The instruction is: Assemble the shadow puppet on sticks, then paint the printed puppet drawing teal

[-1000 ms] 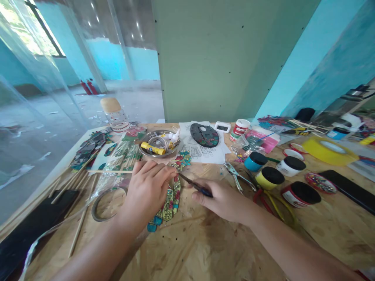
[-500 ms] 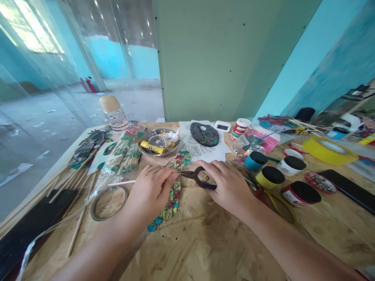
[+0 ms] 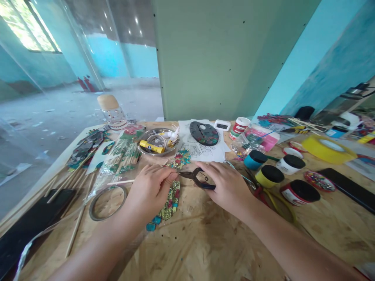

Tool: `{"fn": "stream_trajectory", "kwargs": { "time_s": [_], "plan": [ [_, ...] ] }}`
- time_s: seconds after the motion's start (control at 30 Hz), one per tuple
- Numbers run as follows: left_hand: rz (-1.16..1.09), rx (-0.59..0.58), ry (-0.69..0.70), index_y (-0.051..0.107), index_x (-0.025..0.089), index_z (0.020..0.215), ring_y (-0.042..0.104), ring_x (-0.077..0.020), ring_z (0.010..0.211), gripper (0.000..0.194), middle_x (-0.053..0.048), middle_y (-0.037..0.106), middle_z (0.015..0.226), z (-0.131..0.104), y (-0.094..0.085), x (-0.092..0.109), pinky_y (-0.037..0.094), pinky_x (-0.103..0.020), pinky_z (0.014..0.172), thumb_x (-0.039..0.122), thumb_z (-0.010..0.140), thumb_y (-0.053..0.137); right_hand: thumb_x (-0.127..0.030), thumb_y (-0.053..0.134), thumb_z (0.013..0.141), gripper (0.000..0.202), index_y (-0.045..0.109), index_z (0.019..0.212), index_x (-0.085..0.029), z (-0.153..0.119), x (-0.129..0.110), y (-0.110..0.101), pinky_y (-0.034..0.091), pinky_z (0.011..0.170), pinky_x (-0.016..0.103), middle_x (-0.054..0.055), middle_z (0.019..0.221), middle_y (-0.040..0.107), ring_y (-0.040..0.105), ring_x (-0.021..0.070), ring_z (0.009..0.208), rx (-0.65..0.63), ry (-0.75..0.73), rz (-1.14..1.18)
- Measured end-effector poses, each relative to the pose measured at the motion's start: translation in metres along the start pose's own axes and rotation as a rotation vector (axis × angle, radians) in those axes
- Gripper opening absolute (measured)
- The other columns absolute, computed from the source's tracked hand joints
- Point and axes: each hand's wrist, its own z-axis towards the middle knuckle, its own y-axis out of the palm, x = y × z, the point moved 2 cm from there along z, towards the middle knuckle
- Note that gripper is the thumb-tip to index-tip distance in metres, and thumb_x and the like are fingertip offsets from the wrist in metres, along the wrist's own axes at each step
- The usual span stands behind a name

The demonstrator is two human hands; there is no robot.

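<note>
My right hand (image 3: pixel 227 181) is wrapped round the dark handles of a small pair of pliers (image 3: pixel 193 176), whose jaws point left. At the jaw tips, my left hand (image 3: pixel 154 183) pinches with thumb and forefinger. What sits in that pinch is too small and too hidden to name. Below and partly behind the left hand lie painted strips (image 3: pixel 168 205) in yellow, red and teal. Just beyond the fingers is a painted cut-out piece (image 3: pixel 183 156) with teal and red parts.
A tape roll (image 3: pixel 94 210) and wooden sticks (image 3: pixel 76 226) lie left. Behind stand a metal dish (image 3: pixel 143 150) and a dark painted palette shape (image 3: pixel 204 133) on paper. To the right are paint jars (image 3: pixel 269 176), yellow tape (image 3: pixel 319 148) and a black phone-like slab (image 3: pixel 348 189).
Both hands and the pliers hold nearly the same pose. The whole view has shifted very slightly; nothing has been taken up or let go.
</note>
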Motion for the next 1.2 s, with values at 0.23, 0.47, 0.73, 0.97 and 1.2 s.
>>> {"fn": "stream_trajectory", "kwargs": {
  "time_s": [0.23, 0.47, 0.73, 0.97, 1.2],
  "plan": [
    [0.179, 0.104, 0.135, 0.066, 0.019, 0.086, 0.062, -0.0175, 0.070, 0.017, 0.001, 0.072, 0.076, -0.001, -0.003, 0.005, 0.041, -0.033, 0.068, 0.014, 0.092, 0.051, -0.040, 0.060, 0.092, 0.035, 0.065, 0.122, -0.024, -0.003, -0.010, 0.003, 0.054, 0.081, 0.037, 0.008, 0.109, 0.074, 0.070, 0.0261, 0.096, -0.149, 0.147, 0.363],
    [0.366, 0.081, 0.220, 0.065, 0.021, 0.093, 0.060, -0.0225, 0.078, 0.014, 0.000, 0.073, 0.083, -0.007, -0.005, 0.006, 0.037, -0.039, 0.072, 0.013, 0.090, 0.054, -0.065, 0.035, 0.097, 0.059, 0.065, 0.115, -0.017, -0.006, -0.017, 0.003, 0.048, 0.053, 0.025, -0.001, 0.063, 0.058, 0.056, 0.0120, 0.051, -0.719, 0.332, 1.007],
    [0.124, 0.041, 0.034, 0.064, 0.020, 0.086, 0.063, -0.0187, 0.072, 0.022, -0.002, 0.072, 0.079, -0.003, 0.005, -0.001, 0.042, -0.034, 0.068, 0.024, 0.097, 0.044, -0.044, 0.062, 0.091, 0.044, 0.058, 0.130, -0.022, 0.001, -0.007, 0.014, 0.053, 0.090, 0.039, 0.009, 0.120, 0.070, 0.067, 0.0254, 0.107, -0.036, 0.047, 0.375],
    [-0.102, -0.055, -0.116, 0.063, 0.021, 0.085, 0.062, -0.0146, 0.065, 0.032, 0.001, 0.067, 0.070, -0.003, 0.002, 0.000, 0.043, -0.027, 0.059, 0.033, 0.100, 0.037, -0.036, 0.062, 0.091, 0.053, 0.048, 0.140, -0.023, 0.003, 0.005, 0.006, 0.049, 0.093, 0.045, 0.012, 0.118, 0.066, 0.061, 0.0291, 0.110, -0.013, -0.012, 0.144],
    [-0.178, -0.088, -0.165, 0.061, 0.023, 0.086, 0.062, -0.0138, 0.066, 0.029, 0.002, 0.067, 0.070, -0.002, -0.003, 0.002, 0.043, -0.026, 0.059, 0.035, 0.099, 0.038, -0.035, 0.061, 0.091, 0.054, 0.046, 0.141, -0.022, 0.002, 0.006, 0.003, 0.049, 0.089, 0.044, 0.011, 0.109, 0.063, 0.059, 0.0289, 0.103, -0.013, -0.032, 0.101]
  ]
}}
